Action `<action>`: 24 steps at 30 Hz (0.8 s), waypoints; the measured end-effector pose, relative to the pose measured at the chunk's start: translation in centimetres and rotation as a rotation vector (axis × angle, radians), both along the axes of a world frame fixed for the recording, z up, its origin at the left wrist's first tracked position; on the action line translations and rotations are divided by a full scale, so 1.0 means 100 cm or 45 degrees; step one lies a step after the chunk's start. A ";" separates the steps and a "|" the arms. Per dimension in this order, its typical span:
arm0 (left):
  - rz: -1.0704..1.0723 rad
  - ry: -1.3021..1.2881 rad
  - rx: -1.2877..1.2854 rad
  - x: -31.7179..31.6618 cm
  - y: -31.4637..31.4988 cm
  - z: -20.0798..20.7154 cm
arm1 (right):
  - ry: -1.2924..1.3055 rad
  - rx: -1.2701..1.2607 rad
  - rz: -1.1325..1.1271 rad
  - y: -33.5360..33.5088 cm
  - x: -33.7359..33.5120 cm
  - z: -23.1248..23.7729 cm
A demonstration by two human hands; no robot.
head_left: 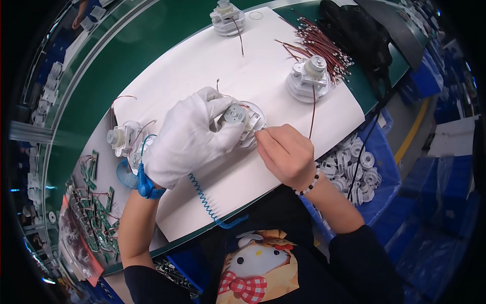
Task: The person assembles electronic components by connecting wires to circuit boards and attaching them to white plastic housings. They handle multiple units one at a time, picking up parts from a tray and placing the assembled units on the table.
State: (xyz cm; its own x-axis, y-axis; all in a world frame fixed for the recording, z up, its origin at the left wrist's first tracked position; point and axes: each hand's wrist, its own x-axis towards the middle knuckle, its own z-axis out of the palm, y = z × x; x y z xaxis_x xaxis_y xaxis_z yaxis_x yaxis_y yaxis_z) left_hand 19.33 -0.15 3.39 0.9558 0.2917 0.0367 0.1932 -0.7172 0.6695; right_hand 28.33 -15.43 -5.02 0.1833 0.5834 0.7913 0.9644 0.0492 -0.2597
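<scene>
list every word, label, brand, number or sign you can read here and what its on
No readable text.
Dark shirt: cartoon cat print, no readable lettering.
White sheet: faint ring mark, no readable lettering.
Motor in the gloved left hand: any marking too small to read.

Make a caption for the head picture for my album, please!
White-gloved left grip holding a white motor unit, with the bare right grip closed at its edge, over a white sheet.

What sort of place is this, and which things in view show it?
Probably an electronics assembly workshop: there are a bundle of loose red-brown wires, a heap of green circuit boards and a blue bin holding white plastic parts.
</scene>
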 end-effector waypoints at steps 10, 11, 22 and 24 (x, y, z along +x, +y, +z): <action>-0.026 -0.252 -0.070 -0.001 -0.006 -0.019 | -0.216 -0.207 0.248 -0.006 0.022 0.013; -0.014 -0.306 -0.077 -0.002 -0.007 -0.024 | -0.206 -0.197 0.257 -0.005 0.021 0.013; 0.056 -0.465 0.127 -0.011 -0.013 -0.030 | -0.242 -0.156 0.252 0.002 0.023 0.019; 0.064 -0.488 0.138 -0.011 -0.013 -0.032 | -0.244 -0.191 0.259 0.002 0.023 0.022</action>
